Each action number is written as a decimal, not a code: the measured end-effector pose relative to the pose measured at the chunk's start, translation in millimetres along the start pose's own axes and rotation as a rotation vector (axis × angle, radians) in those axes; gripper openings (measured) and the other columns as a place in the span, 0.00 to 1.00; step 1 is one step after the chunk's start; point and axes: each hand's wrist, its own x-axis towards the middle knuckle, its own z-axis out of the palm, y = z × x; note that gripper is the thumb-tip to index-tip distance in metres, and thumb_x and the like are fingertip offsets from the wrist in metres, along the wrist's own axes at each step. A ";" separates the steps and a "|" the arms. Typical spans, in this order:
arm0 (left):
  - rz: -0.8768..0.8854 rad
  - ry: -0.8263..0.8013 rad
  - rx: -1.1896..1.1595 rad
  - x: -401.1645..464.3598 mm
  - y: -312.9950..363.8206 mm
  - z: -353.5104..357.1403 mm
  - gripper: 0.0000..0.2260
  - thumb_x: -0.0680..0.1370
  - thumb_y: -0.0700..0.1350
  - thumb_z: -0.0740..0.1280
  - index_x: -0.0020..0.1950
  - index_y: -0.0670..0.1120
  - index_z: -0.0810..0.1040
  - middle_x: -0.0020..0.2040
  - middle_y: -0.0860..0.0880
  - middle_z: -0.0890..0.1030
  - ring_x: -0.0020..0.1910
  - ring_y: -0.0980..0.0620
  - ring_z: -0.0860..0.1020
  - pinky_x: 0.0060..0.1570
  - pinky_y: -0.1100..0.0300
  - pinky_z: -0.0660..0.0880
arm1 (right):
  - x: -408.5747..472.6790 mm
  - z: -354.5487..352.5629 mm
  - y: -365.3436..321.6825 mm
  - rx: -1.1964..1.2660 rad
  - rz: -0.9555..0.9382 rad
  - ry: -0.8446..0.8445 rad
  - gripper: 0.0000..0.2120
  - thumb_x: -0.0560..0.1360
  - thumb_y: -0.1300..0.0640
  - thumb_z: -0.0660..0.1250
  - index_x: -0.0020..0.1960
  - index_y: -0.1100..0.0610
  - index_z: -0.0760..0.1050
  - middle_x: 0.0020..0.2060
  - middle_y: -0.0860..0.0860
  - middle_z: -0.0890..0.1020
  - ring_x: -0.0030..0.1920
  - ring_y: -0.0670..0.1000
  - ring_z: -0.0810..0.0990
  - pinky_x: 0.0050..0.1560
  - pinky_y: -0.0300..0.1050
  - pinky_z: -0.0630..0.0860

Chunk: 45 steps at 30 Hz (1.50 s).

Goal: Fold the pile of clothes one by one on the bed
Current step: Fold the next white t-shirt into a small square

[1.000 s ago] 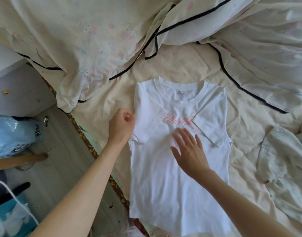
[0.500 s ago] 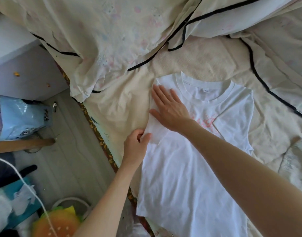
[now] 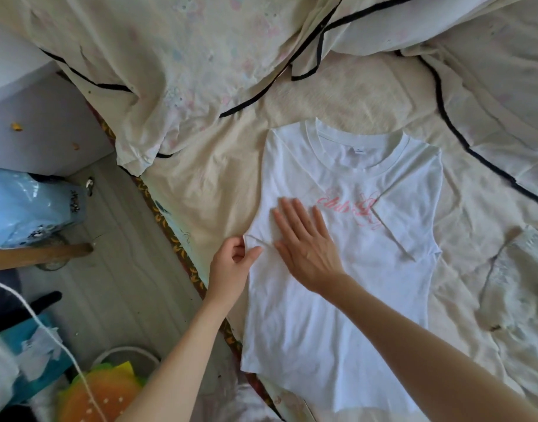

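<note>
A white T-shirt [image 3: 346, 287] with pink script on the chest lies flat, front up, on the cream bed sheet [image 3: 219, 178], with both sleeves folded in over the body. My right hand [image 3: 304, 242] lies flat on the folded left sleeve, fingers straight and spread. My left hand [image 3: 234, 266] pinches the shirt's left edge at the sleeve's lower corner, by the bed's edge. A pale crumpled garment [image 3: 517, 287] lies to the right of the shirt.
A cream quilt with black piping [image 3: 200, 65] is bunched across the top of the bed. Left of the bed is wooden floor [image 3: 115, 269] with a blue plastic bag [image 3: 30, 205], a white cabinet [image 3: 39, 123], a basket and an orange cushion [image 3: 100, 394].
My right hand has slid down from the shoulder to the lower part of the folded sleeve. My left hand keeps its pinch at the shirt's edge. The camera has shifted a little.
</note>
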 end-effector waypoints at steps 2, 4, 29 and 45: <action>-0.033 -0.004 0.026 -7.5 -12.1 -0.9 0.04 0.75 0.46 0.70 0.47 0.52 0.76 0.46 0.50 0.82 0.46 0.52 0.80 0.45 0.59 0.77 | -22.3 5.3 -3.8 0.022 0.030 0.000 0.24 0.79 0.50 0.53 0.73 0.58 0.64 0.72 0.59 0.65 0.72 0.61 0.63 0.70 0.63 0.58; -0.039 -0.023 0.082 -16.1 -24.4 -0.5 0.03 0.76 0.46 0.70 0.45 0.51 0.77 0.43 0.51 0.82 0.42 0.56 0.81 0.42 0.60 0.76 | -45.8 11.0 -6.9 0.022 0.065 -0.003 0.24 0.79 0.49 0.53 0.73 0.57 0.65 0.72 0.59 0.66 0.72 0.62 0.64 0.69 0.64 0.59; -0.108 0.031 0.197 -164.2 -141.0 -15.1 0.07 0.81 0.41 0.60 0.46 0.43 0.76 0.44 0.47 0.79 0.43 0.50 0.78 0.43 0.61 0.74 | -337.0 42.1 31.4 0.344 0.822 0.204 0.18 0.73 0.68 0.69 0.61 0.68 0.74 0.62 0.65 0.74 0.62 0.66 0.74 0.61 0.57 0.70; -0.153 0.051 -0.120 -216.1 -115.1 -33.0 0.04 0.79 0.40 0.64 0.48 0.42 0.78 0.48 0.46 0.80 0.47 0.48 0.78 0.45 0.59 0.75 | -351.8 24.3 54.6 1.342 1.294 0.292 0.06 0.77 0.62 0.64 0.41 0.58 0.74 0.38 0.54 0.79 0.37 0.50 0.79 0.37 0.42 0.74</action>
